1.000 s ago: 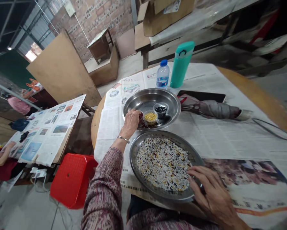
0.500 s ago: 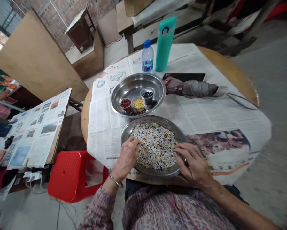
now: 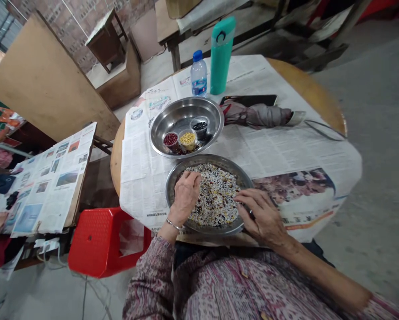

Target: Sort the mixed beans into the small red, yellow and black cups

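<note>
Picking through mixed grains (image 3: 219, 198), it seems: right hand (image 3: 265, 218) fingers parted, left hand's (image 3: 187, 193) grip I can't tell; next needs delicate pinching.

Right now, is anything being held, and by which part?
Cannot tell: the left hand and right hand are at the round steel tray of small white, black and yellow grains, but no hold shows clearly.
</note>
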Motion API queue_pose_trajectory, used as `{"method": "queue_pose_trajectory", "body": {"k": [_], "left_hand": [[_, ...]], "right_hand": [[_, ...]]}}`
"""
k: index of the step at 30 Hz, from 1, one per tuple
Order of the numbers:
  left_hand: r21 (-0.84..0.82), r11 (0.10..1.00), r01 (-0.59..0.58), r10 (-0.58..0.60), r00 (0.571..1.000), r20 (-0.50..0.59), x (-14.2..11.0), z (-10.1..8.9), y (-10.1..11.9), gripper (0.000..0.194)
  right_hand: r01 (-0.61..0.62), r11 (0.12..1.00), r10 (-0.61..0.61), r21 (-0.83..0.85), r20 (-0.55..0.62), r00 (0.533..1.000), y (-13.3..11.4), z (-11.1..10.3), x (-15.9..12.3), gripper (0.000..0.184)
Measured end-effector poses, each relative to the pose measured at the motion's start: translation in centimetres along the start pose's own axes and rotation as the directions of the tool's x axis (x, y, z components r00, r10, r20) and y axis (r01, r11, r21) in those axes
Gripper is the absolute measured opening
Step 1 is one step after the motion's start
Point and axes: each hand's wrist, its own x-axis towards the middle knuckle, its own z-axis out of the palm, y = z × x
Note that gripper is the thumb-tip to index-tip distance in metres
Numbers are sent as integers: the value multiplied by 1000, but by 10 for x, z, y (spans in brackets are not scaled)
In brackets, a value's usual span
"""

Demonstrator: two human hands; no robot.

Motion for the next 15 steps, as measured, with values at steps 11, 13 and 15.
{"method": "queue_pose_trajectory", "body": {"k": [11,13,15], "left_hand": [[-5,975,-224,218,942,256,-37,5,29,17],[6,982,-186,178,948,262,-42,2,22,26],[15,993,-120,114,968,222,-45,-3,11,33]], "right_hand": [[18,1000,-18,-5,-1,1000,1,0,0,22],[18,1000,-18,-8,5,1000,0,-1,0,22],[0,1000,0,8,13,1000,0,-2,1,23]]}}
